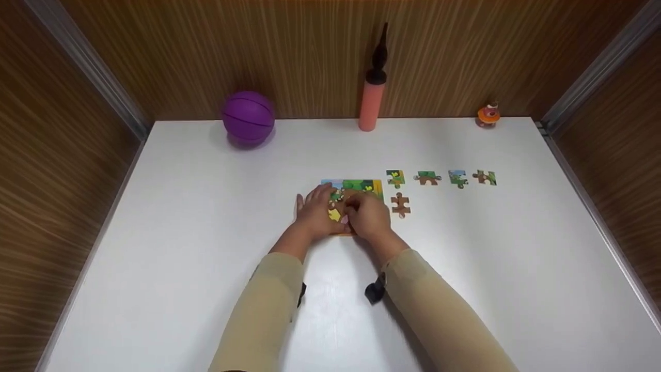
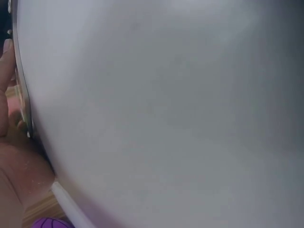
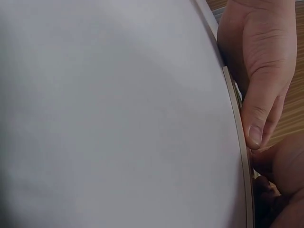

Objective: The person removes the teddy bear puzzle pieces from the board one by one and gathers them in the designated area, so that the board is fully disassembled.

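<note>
A jigsaw board (image 1: 378, 187) with a coloured animal picture lies at mid-table, partly hidden under both hands. My left hand (image 1: 316, 213) rests across its left side, fingers spread and thumb along the lower part; in the right wrist view the left thumb (image 3: 261, 104) presses at the board's edge. My right hand (image 1: 371, 214) bends over the right half, thumb and index pinching a puzzle piece mostly hidden by the fingers. To the right of the board lies a brown loose piece (image 1: 400, 205), with more pieces (image 1: 427, 177) in a row above it.
A purple ball (image 1: 248, 118) sits at the back left. Against the wood-grain rear wall stands a pink hand pump (image 1: 371, 103) with a black top. A small orange-and-pink figurine (image 1: 488, 114) is at the back right. Panels flank the white table (image 1: 181, 232).
</note>
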`<state>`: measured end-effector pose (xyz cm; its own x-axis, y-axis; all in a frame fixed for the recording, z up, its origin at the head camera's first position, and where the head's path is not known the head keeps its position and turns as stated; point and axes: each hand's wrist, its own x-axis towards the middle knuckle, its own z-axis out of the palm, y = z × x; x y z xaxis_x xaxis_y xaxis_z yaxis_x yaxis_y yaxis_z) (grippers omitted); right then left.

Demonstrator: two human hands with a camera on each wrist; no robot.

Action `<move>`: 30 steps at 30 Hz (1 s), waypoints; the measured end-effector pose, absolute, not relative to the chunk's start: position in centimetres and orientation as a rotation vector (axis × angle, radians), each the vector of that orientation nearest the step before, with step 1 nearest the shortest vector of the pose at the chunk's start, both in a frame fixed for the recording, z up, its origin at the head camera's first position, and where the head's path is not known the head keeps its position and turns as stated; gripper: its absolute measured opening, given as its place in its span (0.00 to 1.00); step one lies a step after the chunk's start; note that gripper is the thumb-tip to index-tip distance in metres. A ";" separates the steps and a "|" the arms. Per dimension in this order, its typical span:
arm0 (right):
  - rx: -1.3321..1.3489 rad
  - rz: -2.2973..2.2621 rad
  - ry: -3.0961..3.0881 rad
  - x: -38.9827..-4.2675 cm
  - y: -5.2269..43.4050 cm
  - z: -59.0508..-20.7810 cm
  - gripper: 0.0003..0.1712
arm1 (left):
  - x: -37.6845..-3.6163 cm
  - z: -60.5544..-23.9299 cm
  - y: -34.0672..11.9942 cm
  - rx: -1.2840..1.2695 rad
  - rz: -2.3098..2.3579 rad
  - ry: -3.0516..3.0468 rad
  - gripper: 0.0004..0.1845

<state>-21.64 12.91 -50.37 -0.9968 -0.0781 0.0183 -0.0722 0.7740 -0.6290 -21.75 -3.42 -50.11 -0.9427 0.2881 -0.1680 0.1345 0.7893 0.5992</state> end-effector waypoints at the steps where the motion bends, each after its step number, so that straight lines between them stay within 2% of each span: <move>1: -0.122 -1.045 2.951 -21.7 12.9 -50.4 0.08 | -21.8 -50.2 -3.4 0.320 0.890 2.745 0.57; 4: -0.111 -1.031 2.959 -21.7 12.8 -50.6 0.09 | -21.8 -50.4 -3.4 0.311 0.904 2.785 0.59; 12: -0.139 -1.066 2.987 -21.5 12.9 -50.9 0.08 | -22.0 -50.9 -4.1 0.266 0.757 2.862 0.72; 24: -0.131 -1.144 3.027 -21.1 13.0 -51.2 0.06 | -22.0 -50.9 -4.3 0.239 0.713 2.851 0.66; 30: -0.097 -1.164 2.995 -21.1 12.9 -51.3 0.08 | -22.3 -51.2 -4.3 0.219 0.704 2.825 0.69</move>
